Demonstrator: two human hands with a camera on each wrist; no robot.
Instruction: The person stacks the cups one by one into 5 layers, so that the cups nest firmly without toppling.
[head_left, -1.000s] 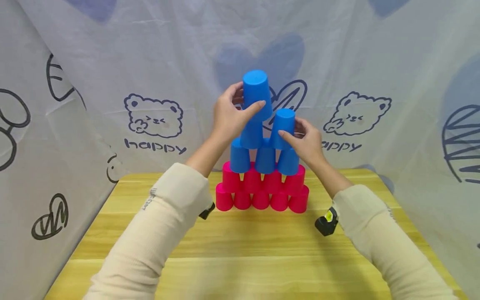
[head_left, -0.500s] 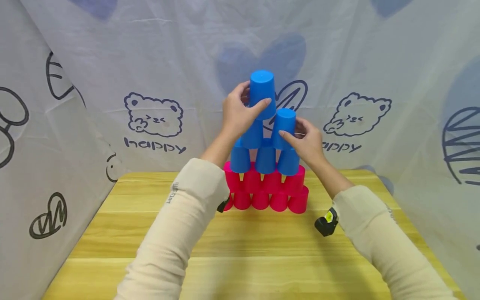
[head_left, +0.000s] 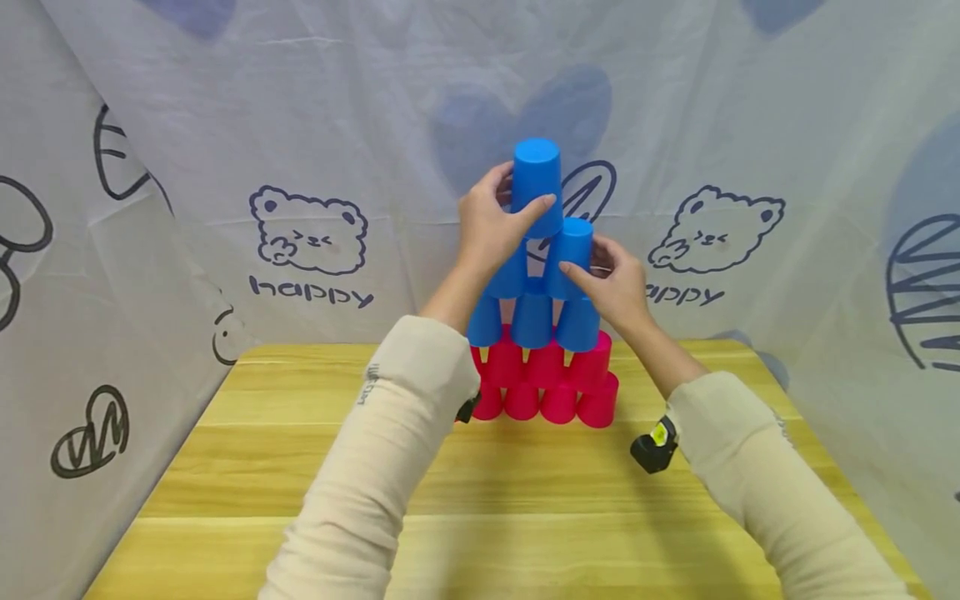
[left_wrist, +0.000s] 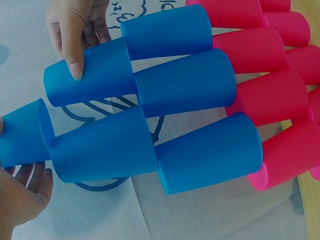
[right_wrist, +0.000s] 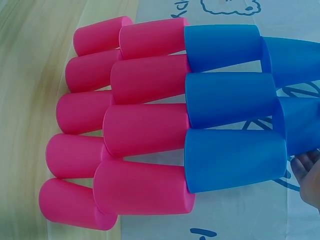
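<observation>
High over the stack in the head view, my left hand (head_left: 491, 221) grips an upside-down blue cup (head_left: 537, 179), thumb on its near side and fingers behind. My right hand (head_left: 615, 283) holds the right-hand cup (head_left: 573, 250) of the two-cup blue row between thumb and fingers; that cup stands on the row below. In the left wrist view, the rim of the raised cup (left_wrist: 25, 135) is right at the top of the left cup (left_wrist: 102, 145) in that row. Beneath are three upside-down blue cups (right_wrist: 230, 100), resting on red cups (right_wrist: 147, 130).
The lower red row (right_wrist: 82, 112) stands on the wooden table (head_left: 570, 533). Behind hangs a white cloth (head_left: 420, 108) with bear drawings. My left sleeve (head_left: 375, 458) hides the left end of the red rows in the head view.
My left hand has moved to the right with its blue cup, from over the left cup to between the two upper cups. My right hand has kept its hold, nearly still.
</observation>
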